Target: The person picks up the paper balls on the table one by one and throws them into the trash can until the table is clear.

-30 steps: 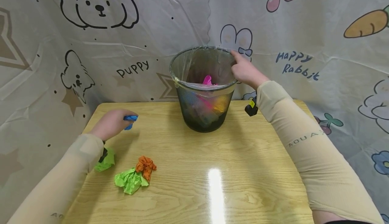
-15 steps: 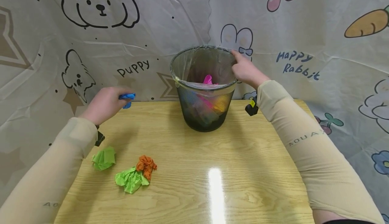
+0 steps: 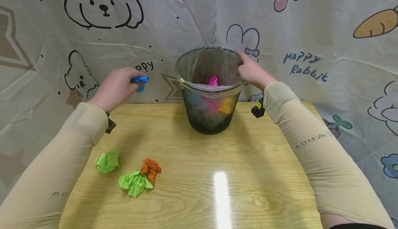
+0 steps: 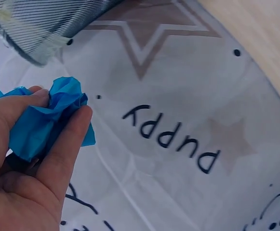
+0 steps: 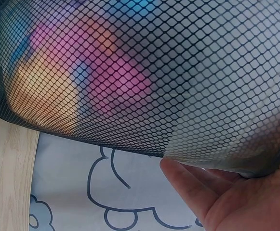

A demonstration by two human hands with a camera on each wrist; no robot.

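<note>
My left hand (image 3: 116, 87) pinches a crumpled piece of blue paper (image 3: 140, 80) above the table's back left. The left wrist view shows that paper (image 4: 36, 130) between thumb and fingers. A black mesh wastebasket (image 3: 194, 113) with a clear plastic liner stands upright at the table's back. My right hand (image 3: 254, 72) grips its right rim; in the right wrist view, fingers (image 5: 188, 185) touch the mesh from outside. Pink paper (image 3: 213, 80) shows inside the basket, with orange, yellow and blue colours blurred through the mesh.
Two crumpled green papers (image 3: 107, 161) and a crumpled orange paper (image 3: 150, 170) lie on the wooden table's (image 3: 186, 194) left side. The orange one touches the nearer green paper (image 3: 135, 183). A printed cloth (image 3: 174, 25) hangs close behind the table.
My left hand has lifted the blue paper upward and away from me, then slightly right toward the wastebasket. The right hand has stayed at the rim.
</note>
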